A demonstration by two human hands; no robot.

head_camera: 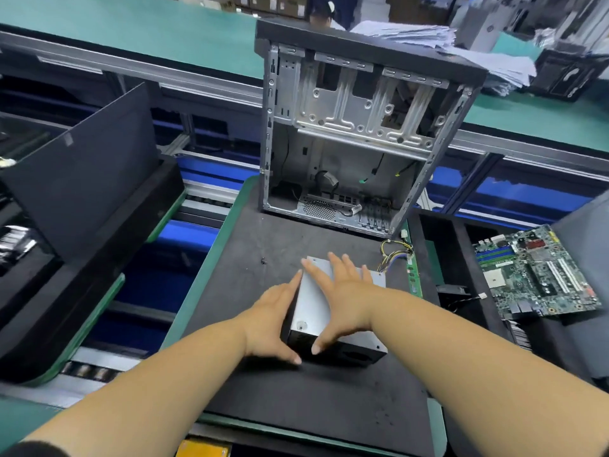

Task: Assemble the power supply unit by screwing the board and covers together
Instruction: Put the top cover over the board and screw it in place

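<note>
Both hands frame the silver sheet-metal power supply box (pixel 326 311) lying at the middle of the black foam work mat (pixel 263 407): the left hand (pixel 275 319) lies flat against its left side, the right hand (pixel 342 291) spreads over the top with fingers straight and thumb down the near face, neither curled round it. With only flat palms bracing it, the box could slide on the mat, or its cover sit askew before screwing. Farther off, the small dark screws (pixel 263 260) could be knocked away and the yellow-and-black wire bundle (pixel 393 255) at the far right corner pinched; beyond stands the open grey metal computer case (pixel 356 133).
</note>
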